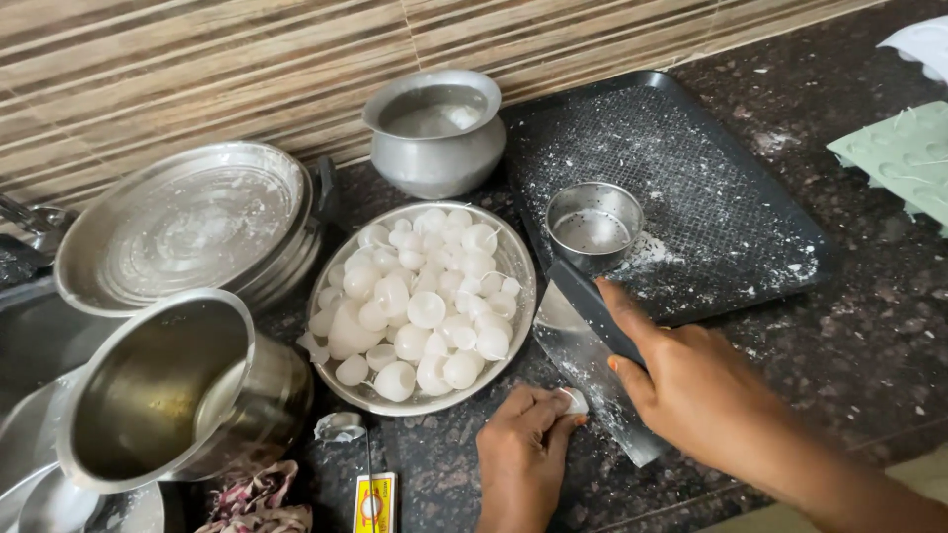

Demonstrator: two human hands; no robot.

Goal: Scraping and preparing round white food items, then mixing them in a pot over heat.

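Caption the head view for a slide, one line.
Right hand presses a scraper blade beside a white dough piece pinched by the left hand.

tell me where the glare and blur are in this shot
Head view: soft daylight, mostly sharp; bright glare on the steel lid and the tilted pot rim; the scraper blade under the right hand shines; the left hand casts hardly any shadow; frame edges look slightly soft.

Striped tile wall (197,59), speckled counter (869,326)
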